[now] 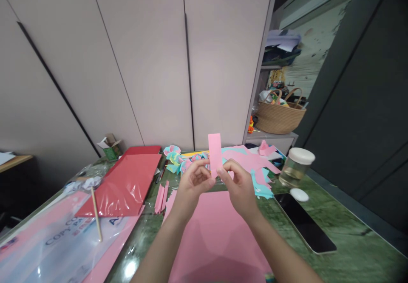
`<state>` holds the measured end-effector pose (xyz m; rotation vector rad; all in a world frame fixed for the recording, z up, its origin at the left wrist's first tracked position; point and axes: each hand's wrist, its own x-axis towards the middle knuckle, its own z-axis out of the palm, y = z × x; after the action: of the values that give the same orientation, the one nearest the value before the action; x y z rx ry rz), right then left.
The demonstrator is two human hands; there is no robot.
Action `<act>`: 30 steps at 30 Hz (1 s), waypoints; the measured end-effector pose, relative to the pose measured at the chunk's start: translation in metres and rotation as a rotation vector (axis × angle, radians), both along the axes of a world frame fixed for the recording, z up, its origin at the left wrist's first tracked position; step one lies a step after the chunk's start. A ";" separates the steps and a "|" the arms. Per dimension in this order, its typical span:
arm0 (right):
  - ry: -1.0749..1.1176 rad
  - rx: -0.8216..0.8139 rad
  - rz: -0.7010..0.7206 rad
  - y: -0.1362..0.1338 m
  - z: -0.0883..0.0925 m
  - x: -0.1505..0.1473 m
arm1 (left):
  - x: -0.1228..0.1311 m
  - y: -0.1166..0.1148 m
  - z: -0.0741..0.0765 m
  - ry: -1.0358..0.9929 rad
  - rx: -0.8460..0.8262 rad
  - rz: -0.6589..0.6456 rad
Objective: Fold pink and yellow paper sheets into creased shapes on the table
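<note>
Above the green counter, left hand and right hand both pinching the foot of an upright pink paper strip, large pink sheet beneath, phone at four o'clock, lidded jar at two o'clock, red sheets at ten o'clock.

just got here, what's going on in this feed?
A person pinches a pink paper strip upright between left hand and right hand, above a large pink sheet on the green table. Red sheets and a wooden stick lie to the left, a lidded jar and a phone to the right, paper scraps behind.
</note>
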<state>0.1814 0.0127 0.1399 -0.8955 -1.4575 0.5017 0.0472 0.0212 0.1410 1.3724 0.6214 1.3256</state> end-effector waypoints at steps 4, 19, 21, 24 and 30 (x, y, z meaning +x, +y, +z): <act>-0.033 0.011 -0.028 0.000 0.000 -0.001 | 0.003 -0.001 0.000 0.046 0.056 0.031; -0.051 -0.019 0.101 0.005 -0.005 -0.001 | -0.001 -0.001 0.006 0.007 0.002 0.000; -0.153 -0.051 0.178 0.005 0.000 0.004 | -0.005 0.001 0.008 -0.058 0.036 0.062; -0.314 -0.098 0.269 0.003 0.007 0.007 | -0.011 0.007 0.008 -0.199 0.023 0.238; -0.328 -0.073 0.314 0.000 0.010 0.006 | -0.015 0.012 0.009 -0.190 -0.014 0.344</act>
<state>0.1878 0.0129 0.1503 -0.8369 -1.9058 0.6657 0.0326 0.0328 0.1504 1.1440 0.7576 1.7001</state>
